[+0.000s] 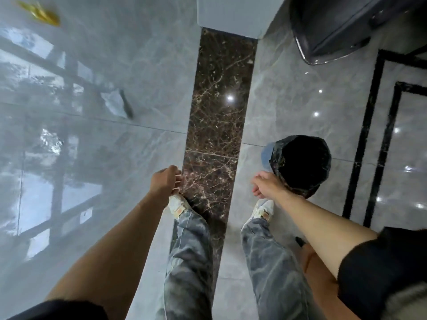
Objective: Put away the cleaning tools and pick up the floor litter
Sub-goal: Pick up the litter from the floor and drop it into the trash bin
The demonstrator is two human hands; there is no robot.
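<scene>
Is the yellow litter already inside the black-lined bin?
No, the yellow litter lies on the grey floor at far left, far from the black-lined bin.

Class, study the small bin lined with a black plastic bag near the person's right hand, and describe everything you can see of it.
The small round bin lined with a black plastic bag stands upright on the glossy grey marble floor, seen from above. The shiny, crinkled bag folds over its rim, and a strip of blue wall shows at the left. Its inside is too dark to show any contents. The right hand overlaps the rim's near edge; whether it touches it is unclear.
</scene>
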